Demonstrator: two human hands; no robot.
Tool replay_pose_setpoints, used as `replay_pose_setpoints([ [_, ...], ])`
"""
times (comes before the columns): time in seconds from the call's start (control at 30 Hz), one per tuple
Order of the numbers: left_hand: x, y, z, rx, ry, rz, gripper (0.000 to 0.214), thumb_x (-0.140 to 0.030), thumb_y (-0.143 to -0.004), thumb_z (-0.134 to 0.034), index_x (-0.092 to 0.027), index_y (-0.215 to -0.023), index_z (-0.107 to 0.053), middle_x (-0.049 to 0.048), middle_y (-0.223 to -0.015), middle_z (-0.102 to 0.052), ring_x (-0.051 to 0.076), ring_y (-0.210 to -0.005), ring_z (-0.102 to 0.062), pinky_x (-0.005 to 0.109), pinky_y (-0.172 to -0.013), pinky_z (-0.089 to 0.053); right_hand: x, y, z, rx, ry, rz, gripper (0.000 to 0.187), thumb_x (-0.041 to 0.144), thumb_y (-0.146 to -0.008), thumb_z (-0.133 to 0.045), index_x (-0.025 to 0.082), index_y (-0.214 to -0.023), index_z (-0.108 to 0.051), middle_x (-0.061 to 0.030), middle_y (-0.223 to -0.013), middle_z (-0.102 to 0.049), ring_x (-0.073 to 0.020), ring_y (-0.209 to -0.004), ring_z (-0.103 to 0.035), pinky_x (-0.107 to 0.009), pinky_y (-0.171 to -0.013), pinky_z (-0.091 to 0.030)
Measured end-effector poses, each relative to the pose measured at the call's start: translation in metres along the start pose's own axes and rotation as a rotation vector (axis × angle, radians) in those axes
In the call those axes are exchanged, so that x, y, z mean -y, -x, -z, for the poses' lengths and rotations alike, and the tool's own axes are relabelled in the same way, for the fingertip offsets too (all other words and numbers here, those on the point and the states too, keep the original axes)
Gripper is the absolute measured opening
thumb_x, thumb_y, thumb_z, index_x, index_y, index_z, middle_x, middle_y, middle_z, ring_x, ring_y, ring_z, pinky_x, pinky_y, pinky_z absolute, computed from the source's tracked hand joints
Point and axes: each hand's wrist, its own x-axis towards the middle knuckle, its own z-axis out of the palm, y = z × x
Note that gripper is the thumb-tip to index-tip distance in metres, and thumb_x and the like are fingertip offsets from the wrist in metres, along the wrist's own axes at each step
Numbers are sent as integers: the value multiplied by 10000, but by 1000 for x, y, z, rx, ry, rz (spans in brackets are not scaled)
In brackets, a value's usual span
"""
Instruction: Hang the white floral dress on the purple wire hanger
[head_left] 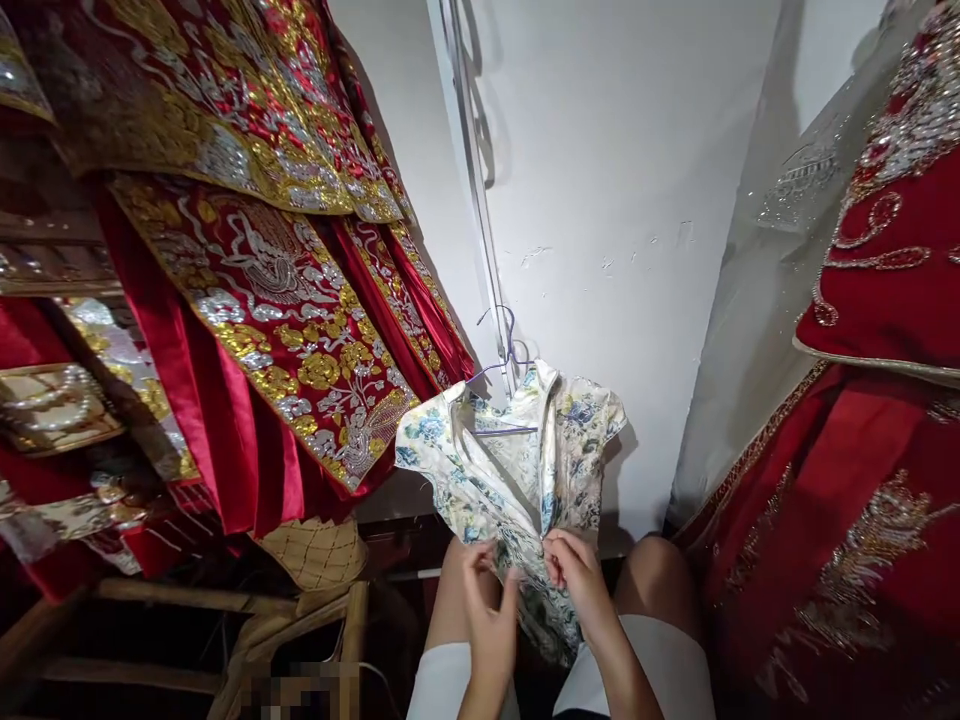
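A short-sleeved white garment (499,475) with blue and yellow flowers hangs in front of me, its neckline parted in a V. Its lower part drops between my knees, so I cannot tell whether it is a blouse or a dress. Inside its shoulders runs a thin purple hanger (487,372). My right hand (576,572) pinches the front edge of the garment below the neckline. Beside it, my left hand (491,605) is at the other front side, thumb and fingers apart, fingertips close to the cloth; whether they touch it is unclear.
Red gowns with gold and silver embroidery (300,300) hang on the left. Another red beaded gown (885,400) hangs on the right beside a sheer veil-like cloth (750,300). A metal rail (476,190) runs down the white wall (615,150). A wooden frame (202,598) stands lower left.
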Motion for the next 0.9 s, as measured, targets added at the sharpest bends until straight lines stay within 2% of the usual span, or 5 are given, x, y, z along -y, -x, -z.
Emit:
replay_pose_setpoints([
  [0.1,-16,4,-21,307,62,-10,306,-350,-864,-655,-208,-1129,-599,105,-1113,-629,268,-1071,-611,388,-957,-485,3,2,0,-8,16,13,286,438,-707,-575,226,-555,-457,56,-470,-364,-101,-457,-316,-269,-488,-248],
  [0.17,-25,1,-32,381,71,9,220,-304,-880,-617,-203,-1074,-606,81,-1023,-644,243,-976,-620,352,-889,-490,7,2,3,-19,32,32,294,436,-705,-585,223,-545,-462,60,-471,-354,-97,-463,-306,-269,-497,-249],
  [0.33,-37,-8,-42,445,83,-34,111,-291,-921,-545,-192,-873,-560,26,-820,-607,195,-817,-582,292,-782,-456,17,3,12,-14,60,-4,332,467,-702,-614,214,-534,-480,63,-455,-343,-89,-458,-286,-269,-503,-230],
  [0.57,-37,-1,-33,431,173,8,269,-436,-982,-506,-179,-917,-553,40,-800,-620,183,-756,-572,280,-723,-456,21,3,7,24,35,-66,386,526,-687,-723,182,-579,-584,38,-458,-423,-93,-464,-327,-265,-500,-227],
  [0.9,-24,-3,-16,534,-96,-78,170,-319,-984,-438,-198,-902,-523,46,-843,-581,197,-806,-555,276,-756,-421,112,-68,-16,-28,-163,99,353,462,-613,-833,149,-670,-680,51,-483,-421,-58,-442,-261,-260,-455,-112],
])
